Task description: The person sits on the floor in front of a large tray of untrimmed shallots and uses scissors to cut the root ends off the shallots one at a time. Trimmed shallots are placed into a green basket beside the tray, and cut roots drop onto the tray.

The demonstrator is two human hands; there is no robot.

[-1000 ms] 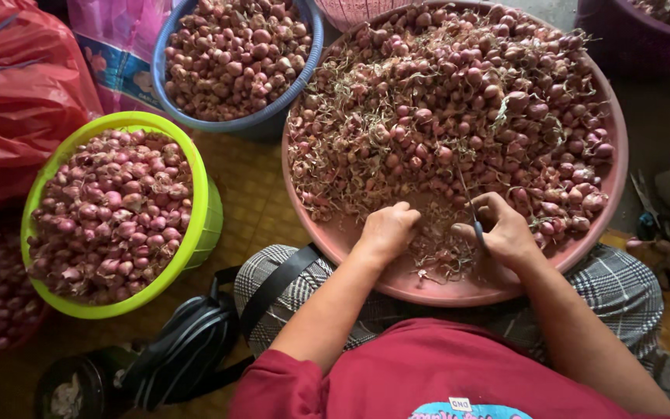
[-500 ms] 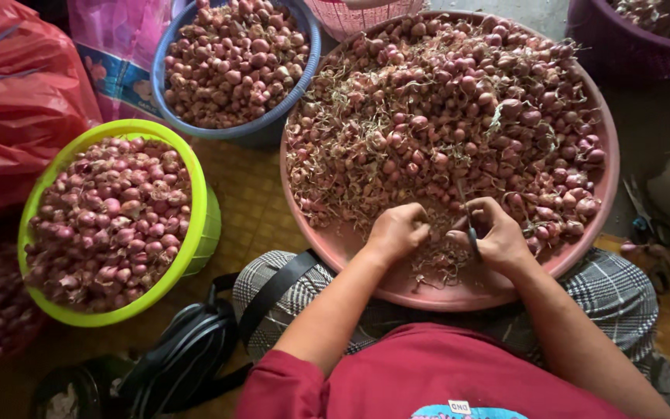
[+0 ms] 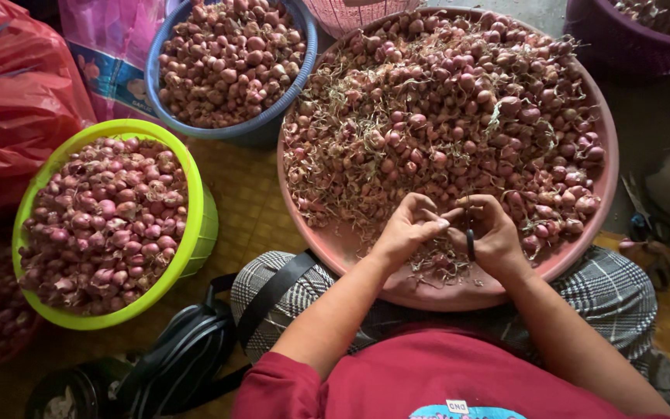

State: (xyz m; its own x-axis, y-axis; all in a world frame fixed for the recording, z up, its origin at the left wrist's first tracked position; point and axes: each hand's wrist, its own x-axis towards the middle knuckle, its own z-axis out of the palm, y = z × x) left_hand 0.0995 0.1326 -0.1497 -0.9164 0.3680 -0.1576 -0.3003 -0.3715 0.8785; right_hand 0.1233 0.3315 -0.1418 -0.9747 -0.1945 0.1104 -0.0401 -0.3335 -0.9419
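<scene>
Head view: left hand [image 3: 406, 226] and right hand [image 3: 492, 231], grips clamped on one shallot [image 3: 451, 213], three basins.

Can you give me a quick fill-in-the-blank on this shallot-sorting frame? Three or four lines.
1. Both hands, left hand and right hand, meet over the near edge of the big ____ tray.
2. The basin nearest the left hand has a ____ rim.
3. The basin beyond it is ____.
4. A thin dark tool sits in the ____ hand.

Missing words: pink; green; blue; right
</scene>
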